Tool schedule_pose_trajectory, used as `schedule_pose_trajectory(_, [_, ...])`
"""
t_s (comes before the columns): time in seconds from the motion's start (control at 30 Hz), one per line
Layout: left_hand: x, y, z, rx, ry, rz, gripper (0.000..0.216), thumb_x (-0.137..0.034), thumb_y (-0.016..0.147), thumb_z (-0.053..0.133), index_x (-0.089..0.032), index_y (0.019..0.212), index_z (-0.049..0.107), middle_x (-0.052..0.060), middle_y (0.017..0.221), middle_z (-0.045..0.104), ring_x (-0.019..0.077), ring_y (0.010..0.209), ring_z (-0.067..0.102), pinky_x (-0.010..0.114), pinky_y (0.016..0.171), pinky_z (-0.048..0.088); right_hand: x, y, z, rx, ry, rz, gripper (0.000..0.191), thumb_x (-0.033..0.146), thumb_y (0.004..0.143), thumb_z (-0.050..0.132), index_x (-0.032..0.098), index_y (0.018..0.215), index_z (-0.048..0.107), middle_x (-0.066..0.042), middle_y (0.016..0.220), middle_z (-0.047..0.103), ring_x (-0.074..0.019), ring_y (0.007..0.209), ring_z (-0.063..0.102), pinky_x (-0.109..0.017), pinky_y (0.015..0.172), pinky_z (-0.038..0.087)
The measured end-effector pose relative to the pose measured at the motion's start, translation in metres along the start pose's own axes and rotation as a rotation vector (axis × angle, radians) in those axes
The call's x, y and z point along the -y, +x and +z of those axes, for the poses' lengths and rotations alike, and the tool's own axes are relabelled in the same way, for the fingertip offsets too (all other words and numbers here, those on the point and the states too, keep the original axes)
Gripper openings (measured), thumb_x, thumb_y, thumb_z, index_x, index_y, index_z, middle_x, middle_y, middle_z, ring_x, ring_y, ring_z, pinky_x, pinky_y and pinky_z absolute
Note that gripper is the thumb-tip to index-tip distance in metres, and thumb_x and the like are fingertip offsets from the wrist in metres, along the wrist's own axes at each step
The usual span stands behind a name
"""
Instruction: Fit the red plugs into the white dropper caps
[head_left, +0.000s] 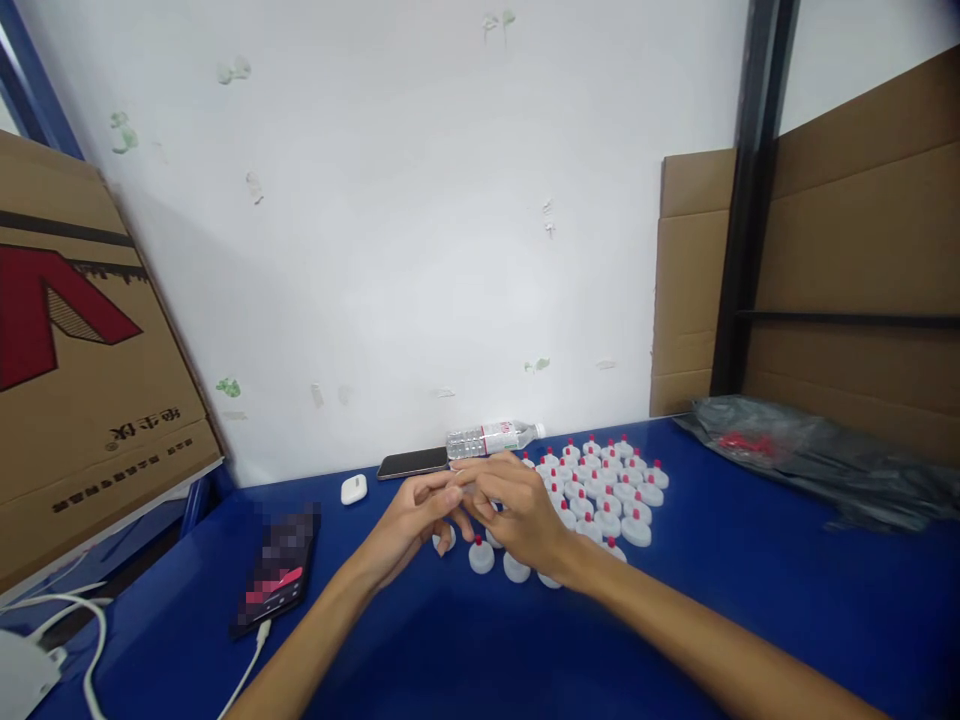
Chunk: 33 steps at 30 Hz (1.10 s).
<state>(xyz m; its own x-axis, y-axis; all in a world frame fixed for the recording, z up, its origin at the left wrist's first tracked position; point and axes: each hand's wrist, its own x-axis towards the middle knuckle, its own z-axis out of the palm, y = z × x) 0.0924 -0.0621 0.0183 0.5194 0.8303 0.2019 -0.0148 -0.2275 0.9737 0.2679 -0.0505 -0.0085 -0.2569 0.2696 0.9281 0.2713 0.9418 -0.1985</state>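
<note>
My left hand [414,518] and my right hand [523,508] meet above the blue table, fingertips touching, both with fingers bent in a pinch. Whatever may be between the fingers is hidden by them. Just below the hands sit round white caps with small red tips, among them one white cap [481,560] near the left fingertips and another white cap [516,569] under the right hand. Beyond my right wrist, many more red-tipped caps [636,532] stand upright in close rows. My right hand covers part of this group.
A clear plastic bottle [495,438] lies against the wall beside a dark phone [414,462]. A white earbud case [354,489] and a phone on a cable [277,575] are to the left. A dark plastic bag [817,460] with red pieces lies right. Cardboard [82,400] flanks the table [465,660].
</note>
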Motion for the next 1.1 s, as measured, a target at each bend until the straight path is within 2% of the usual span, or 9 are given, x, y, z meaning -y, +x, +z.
schedule_pose_trajectory(0.1, [0.001, -0.001, 0.003, 0.021, -0.032, 0.043, 0.048, -0.047, 0.084, 0.066, -0.011, 0.116, 0.068, 0.01, 0.08, 0.071, 0.0188, 0.066, 0.067, 0.02, 0.044, 0.041, 0.006, -0.001, 0.003, -0.006, 0.038, 0.029, 0.037, 0.014, 0.095, 0.048, 0.021, 0.06, 0.037, 0.001, 0.085, 0.075, -0.0165, 0.098, 0.069, -0.035, 0.092, 0.042])
schedule_pose_trajectory(0.23, [0.003, 0.0, -0.001, 0.001, 0.094, 0.055, 0.047, -0.045, 0.084, 0.067, -0.012, 0.117, 0.068, 0.006, 0.071, 0.071, 0.0172, 0.057, 0.067, 0.021, 0.045, 0.04, 0.007, -0.001, 0.003, 0.056, -0.02, 0.079, 0.039, 0.016, 0.094, 0.051, 0.021, 0.059, 0.033, 0.002, 0.077, 0.073, -0.0152, 0.085, 0.07, -0.04, 0.101, 0.037])
schedule_pose_trajectory(0.43, [0.003, 0.002, -0.009, -0.011, 0.236, 0.049, 0.048, -0.053, 0.083, 0.064, -0.009, 0.102, 0.073, 0.008, 0.072, 0.072, 0.0173, 0.052, 0.066, 0.022, 0.043, 0.039, 0.009, 0.0, 0.003, 0.122, -0.101, 0.041, 0.032, 0.011, 0.092, 0.053, 0.021, 0.064, 0.042, 0.004, 0.088, 0.075, -0.0148, 0.098, 0.069, -0.039, 0.104, 0.032])
schedule_pose_trajectory(0.5, [0.003, 0.003, -0.01, -0.075, 0.27, 0.063, 0.05, -0.054, 0.084, 0.062, -0.01, 0.105, 0.071, 0.006, 0.069, 0.07, 0.0176, 0.055, 0.066, 0.022, 0.045, 0.041, 0.009, 0.002, 0.002, 0.149, -0.176, 0.053, 0.023, 0.012, 0.092, 0.054, 0.022, 0.072, 0.05, 0.002, 0.095, 0.075, -0.0157, 0.102, 0.067, -0.04, 0.106, 0.031])
schedule_pose_trajectory(0.6, [0.007, 0.006, -0.012, -0.256, 0.327, 0.077, 0.054, -0.055, 0.083, 0.064, -0.013, 0.117, 0.065, 0.006, 0.078, 0.071, 0.0186, 0.065, 0.066, 0.021, 0.045, 0.042, 0.003, 0.006, -0.004, 0.15, -0.283, 0.071, 0.01, 0.018, 0.092, 0.058, 0.023, 0.084, 0.056, -0.001, 0.107, 0.072, -0.018, 0.106, 0.064, -0.043, 0.109, 0.027])
schedule_pose_trajectory(0.67, [0.011, 0.009, -0.018, -0.338, 0.363, 0.057, 0.057, -0.056, 0.082, 0.064, -0.015, 0.122, 0.061, 0.007, 0.086, 0.072, 0.0206, 0.074, 0.067, 0.021, 0.045, 0.043, -0.004, 0.008, -0.011, 0.116, -0.321, 0.076, 0.007, 0.022, 0.093, 0.059, 0.023, 0.087, 0.056, -0.002, 0.101, 0.071, -0.0184, 0.101, 0.064, -0.044, 0.11, 0.026])
schedule_pose_trajectory(0.77, [0.021, 0.011, -0.032, -0.379, 0.437, -0.009, 0.059, -0.058, 0.082, 0.061, -0.017, 0.125, 0.056, 0.009, 0.094, 0.072, 0.0225, 0.082, 0.067, 0.021, 0.046, 0.044, -0.015, 0.01, -0.02, 0.047, -0.358, 0.073, 0.011, 0.021, 0.095, 0.052, 0.023, 0.084, 0.053, 0.001, 0.08, 0.066, -0.0164, 0.082, 0.063, -0.043, 0.108, 0.03])
schedule_pose_trajectory(0.93, [0.039, 0.013, -0.051, -0.427, 0.642, -0.195, 0.062, -0.066, 0.076, 0.062, -0.016, 0.112, 0.059, 0.006, 0.079, 0.072, 0.0198, 0.066, 0.064, 0.023, 0.047, 0.041, -0.02, 0.009, -0.026, 0.074, -0.415, 0.009, 0.017, 0.014, 0.09, 0.048, 0.022, 0.076, 0.051, 0.002, 0.073, 0.061, -0.0148, 0.07, 0.056, -0.042, 0.106, 0.033])
schedule_pose_trajectory(1.1, [0.04, 0.013, -0.051, -0.394, 0.649, -0.241, 0.063, -0.068, 0.071, 0.064, -0.013, 0.102, 0.067, 0.003, 0.071, 0.068, 0.0164, 0.056, 0.058, 0.025, 0.05, 0.042, -0.013, 0.009, -0.022, 0.137, -0.403, -0.055, 0.017, 0.014, 0.09, 0.048, 0.022, 0.077, 0.054, 0.001, 0.074, 0.063, -0.0147, 0.071, 0.056, -0.041, 0.105, 0.033])
